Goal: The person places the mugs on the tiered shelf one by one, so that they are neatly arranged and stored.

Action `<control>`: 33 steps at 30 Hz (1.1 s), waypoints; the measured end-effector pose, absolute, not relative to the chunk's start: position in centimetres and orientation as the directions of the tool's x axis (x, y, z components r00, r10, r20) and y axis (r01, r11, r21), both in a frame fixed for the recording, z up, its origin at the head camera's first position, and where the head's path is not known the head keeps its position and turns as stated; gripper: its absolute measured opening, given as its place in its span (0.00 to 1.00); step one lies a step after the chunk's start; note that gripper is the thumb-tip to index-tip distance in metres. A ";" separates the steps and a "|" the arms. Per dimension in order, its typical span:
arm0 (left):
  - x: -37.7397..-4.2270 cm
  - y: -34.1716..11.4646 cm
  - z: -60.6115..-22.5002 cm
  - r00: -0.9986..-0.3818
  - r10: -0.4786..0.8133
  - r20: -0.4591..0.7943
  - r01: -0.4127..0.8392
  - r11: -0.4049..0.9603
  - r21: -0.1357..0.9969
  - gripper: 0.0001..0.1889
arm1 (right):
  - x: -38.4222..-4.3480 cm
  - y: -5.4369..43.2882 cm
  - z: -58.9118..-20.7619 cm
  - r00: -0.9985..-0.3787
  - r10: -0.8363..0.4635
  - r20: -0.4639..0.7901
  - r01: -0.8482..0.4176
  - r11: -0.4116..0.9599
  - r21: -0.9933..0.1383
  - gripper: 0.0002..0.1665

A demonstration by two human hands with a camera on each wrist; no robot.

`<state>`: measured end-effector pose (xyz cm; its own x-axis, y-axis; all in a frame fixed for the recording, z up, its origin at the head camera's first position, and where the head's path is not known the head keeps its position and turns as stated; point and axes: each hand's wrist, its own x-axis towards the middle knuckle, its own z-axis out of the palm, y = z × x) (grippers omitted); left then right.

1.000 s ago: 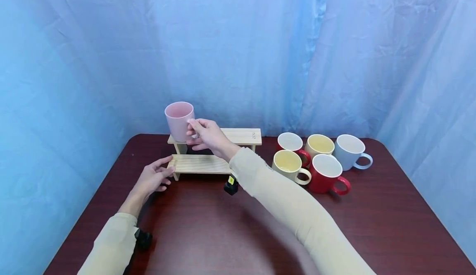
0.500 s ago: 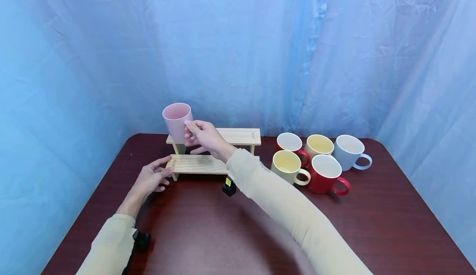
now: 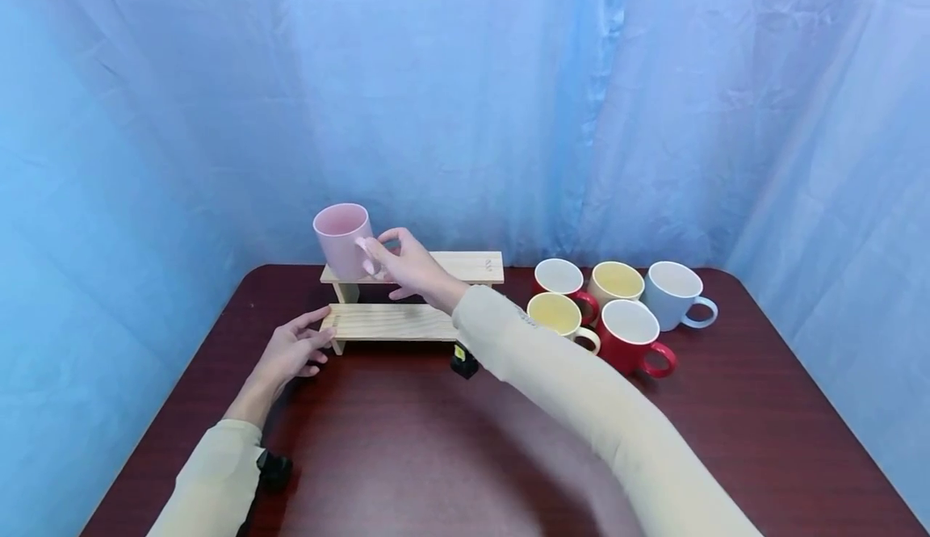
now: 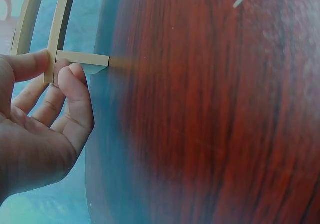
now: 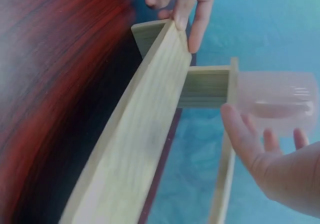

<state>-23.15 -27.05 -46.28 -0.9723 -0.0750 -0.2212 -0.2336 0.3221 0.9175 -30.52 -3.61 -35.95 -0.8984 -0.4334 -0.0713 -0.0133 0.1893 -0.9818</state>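
Note:
A pink mug (image 3: 338, 240) stands upright at the left end of the upper board (image 3: 468, 265) of a two-tier wooden rack, its handle facing right. My right hand (image 3: 417, 269) is right beside that handle, fingers spread and loose. In the right wrist view, the mug (image 5: 280, 96) rests on the board while the right hand (image 5: 282, 171) has its fingers apart around nothing. My left hand (image 3: 286, 353) pinches the left end of the rack's lower board (image 3: 395, 323). The left wrist view has the left hand's thumb (image 4: 32, 65) on the board's face and its fingers around the edge.
On the right of the dark red table (image 3: 407, 456) several mugs are grouped: two red mugs (image 3: 617, 349), two yellow mugs (image 3: 616, 281) and a light blue mug (image 3: 672, 299). A pale blue curtain (image 3: 465, 101) hangs behind the table.
My right hand has let go of the pink mug's handle and eased slightly to the right, fingers spreading. The mug now sits on the upper board. My left hand keeps its pinch.

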 end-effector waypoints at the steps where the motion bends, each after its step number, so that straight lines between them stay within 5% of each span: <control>1: -23.2 -27.1 -46.3 -0.972 -0.077 -0.223 -0.236 0.321 0.917 0.31 | -30.4 -3.1 -35.7 -0.899 -0.435 -0.049 -0.052 0.217 -0.975 0.31; 7: -23.4 -27.5 -46.4 -0.970 -0.094 -0.226 -0.245 0.335 0.910 0.31 | -29.2 1.3 -33.2 -0.881 -0.462 0.097 -0.284 0.355 -0.891 0.42; 15: -23.2 -27.6 -46.3 -0.968 -0.100 -0.230 -0.251 0.341 0.906 0.31 | -26.5 11.1 -31.5 -0.870 -0.449 0.202 -0.396 0.394 -0.830 0.47; 22: -23.0 -28.1 -46.1 -0.969 -0.101 -0.225 -0.246 0.335 0.909 0.32 | -24.0 20.6 -32.3 -0.924 -0.331 0.194 -0.315 0.369 -0.874 0.46; 33: -22.8 -28.5 -45.9 -0.972 -0.099 -0.215 -0.236 0.339 0.911 0.31 | -19.6 32.1 -37.3 -0.969 -0.192 0.155 -0.234 0.519 -0.822 0.47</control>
<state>-22.82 -28.52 -45.88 -0.9716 -0.0992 -0.2147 -0.2358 0.3386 0.9109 -19.58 32.06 -37.35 -0.9692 -0.1917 0.1548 -0.2339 0.5187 -0.8224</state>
